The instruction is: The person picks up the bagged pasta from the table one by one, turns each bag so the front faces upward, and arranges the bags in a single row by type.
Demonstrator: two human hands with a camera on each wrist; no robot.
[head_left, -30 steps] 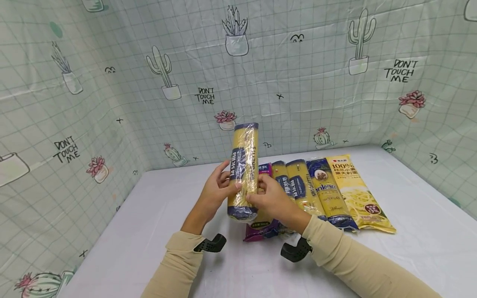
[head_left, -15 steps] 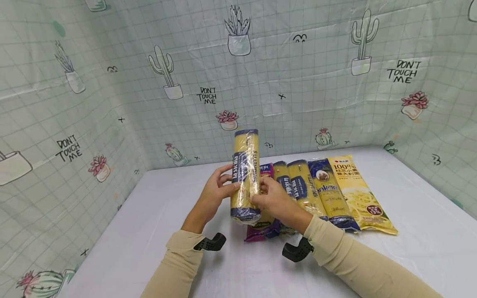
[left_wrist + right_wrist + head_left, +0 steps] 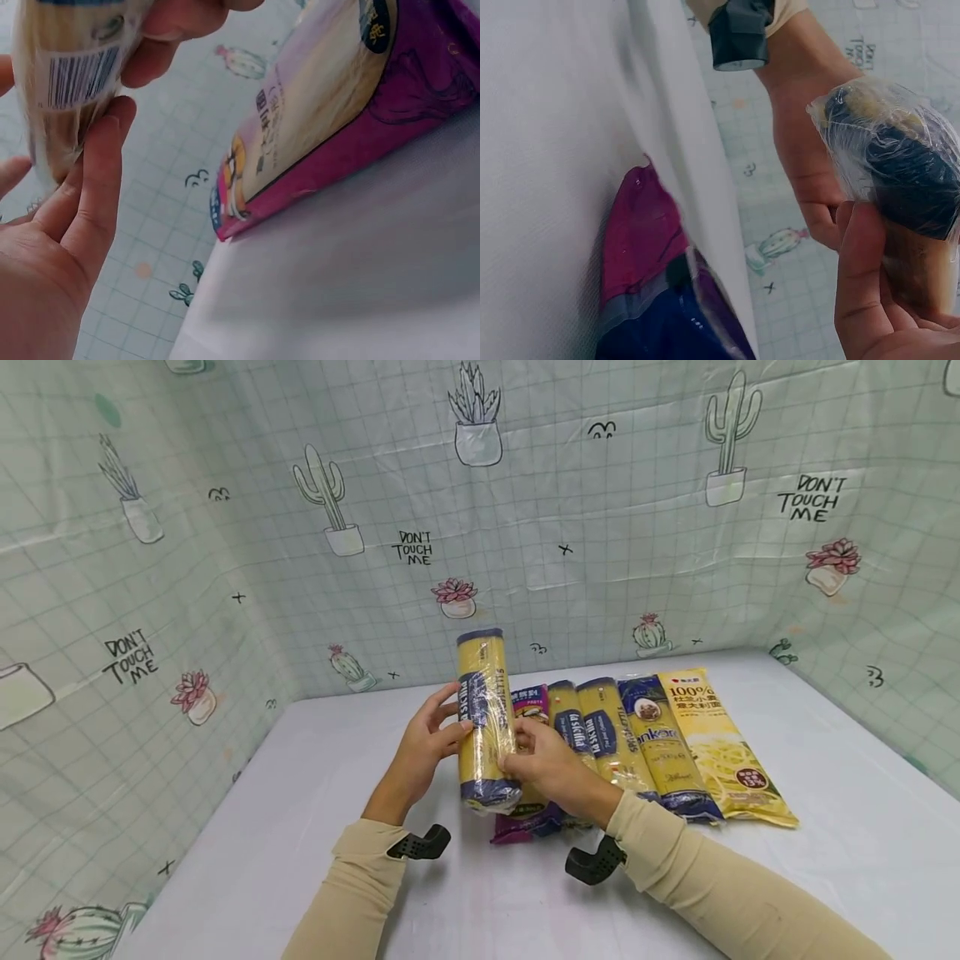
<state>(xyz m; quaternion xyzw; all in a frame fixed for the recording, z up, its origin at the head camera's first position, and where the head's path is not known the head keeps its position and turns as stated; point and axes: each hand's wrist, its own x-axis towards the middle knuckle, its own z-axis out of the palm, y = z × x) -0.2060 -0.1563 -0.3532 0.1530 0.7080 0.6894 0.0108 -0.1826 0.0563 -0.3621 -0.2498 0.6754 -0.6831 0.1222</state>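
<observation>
A pack of spaghetti in clear wrap, with dark blue bands and a "la sicilia" label, is held tilted above the table. My left hand grips its left side, thumb on the front. From the right, my right hand holds the lower part, its thumb at the edge. The left wrist view shows a barcode on the pack beside the left fingers. In the right wrist view, the pack's crumpled end sits above the right fingers. Behind the hands lies a purple pasta bag, partly hidden.
Right of the purple bag lie two la sicilia spaghetti packs, a blue-and-yellow pasta pack and a yellow pasta bag, side by side on the white table. A cactus-print curtain stands behind the table.
The spaghetti pack has come down a little, then shifted slightly left and tilted over. Both hands still hold it. The row of packs on the table has not moved.
</observation>
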